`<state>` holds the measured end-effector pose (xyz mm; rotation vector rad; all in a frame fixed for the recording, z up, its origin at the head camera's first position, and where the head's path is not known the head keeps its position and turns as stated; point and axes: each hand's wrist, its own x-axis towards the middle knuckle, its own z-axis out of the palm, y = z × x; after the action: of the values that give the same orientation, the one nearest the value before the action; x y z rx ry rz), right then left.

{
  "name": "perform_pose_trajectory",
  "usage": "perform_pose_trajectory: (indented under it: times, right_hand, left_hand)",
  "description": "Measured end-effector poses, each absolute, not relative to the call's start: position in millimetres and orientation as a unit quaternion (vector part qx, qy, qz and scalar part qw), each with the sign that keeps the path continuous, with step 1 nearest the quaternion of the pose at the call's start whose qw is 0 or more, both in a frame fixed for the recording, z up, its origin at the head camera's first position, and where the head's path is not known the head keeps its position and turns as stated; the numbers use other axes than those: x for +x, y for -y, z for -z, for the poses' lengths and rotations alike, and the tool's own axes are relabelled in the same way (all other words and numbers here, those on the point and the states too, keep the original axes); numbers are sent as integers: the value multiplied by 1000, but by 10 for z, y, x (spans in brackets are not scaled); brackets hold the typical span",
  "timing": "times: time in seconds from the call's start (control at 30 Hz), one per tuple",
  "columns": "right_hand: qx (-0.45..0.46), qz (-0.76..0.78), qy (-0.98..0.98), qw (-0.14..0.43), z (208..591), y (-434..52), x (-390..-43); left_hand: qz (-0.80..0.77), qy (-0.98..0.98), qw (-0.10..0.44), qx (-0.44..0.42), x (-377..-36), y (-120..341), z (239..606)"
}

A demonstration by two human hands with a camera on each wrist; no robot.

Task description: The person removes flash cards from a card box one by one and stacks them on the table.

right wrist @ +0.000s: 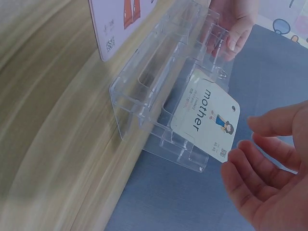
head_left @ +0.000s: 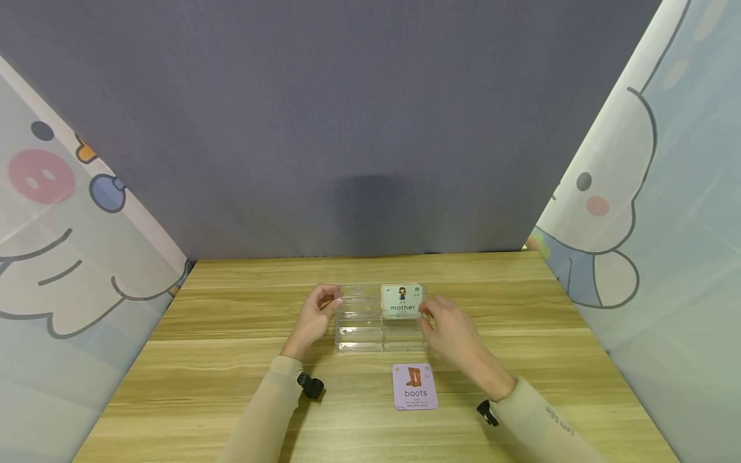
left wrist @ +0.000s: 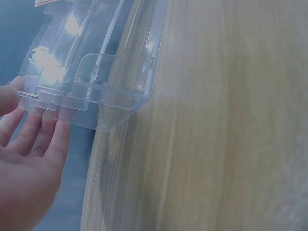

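Note:
A clear acrylic card holder (head_left: 361, 325) with stepped slots stands mid-table. A white "mother" card (head_left: 402, 301) stands upright in its rear right slot. A lilac "boots" card (head_left: 414, 386) lies flat on the wood in front of the holder. My left hand (head_left: 315, 315) pinches the holder's rear left corner; in the left wrist view its fingers (left wrist: 43, 139) lie behind the clear holder (left wrist: 110, 96). My right hand (head_left: 448, 325) hovers just right of the "mother" card (right wrist: 207, 120), fingers (right wrist: 269, 168) relaxed and holding nothing.
The wooden table (head_left: 231, 360) is backed by a grey-blue cloth (head_left: 370, 128), with cartoon-printed curtains at the left (head_left: 69, 257) and right (head_left: 654, 225). Bare wood surrounds the holder on both sides.

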<state>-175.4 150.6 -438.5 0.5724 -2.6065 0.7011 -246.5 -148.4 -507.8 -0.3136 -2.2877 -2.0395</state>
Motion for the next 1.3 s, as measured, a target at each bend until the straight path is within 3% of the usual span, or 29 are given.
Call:
perform_pose_trajectory:
  times: [0.7, 1.3]
  right_hand:
    - [227, -271, 899, 257, 4353, -1471, -1949]
    - [227, -288, 897, 247, 4369, -1460, -2114]
  left_hand:
    - [657, 746, 27, -109, -2468, 1495, 5100]
    - [666, 737, 23, -110, -2448, 1488, 5041]
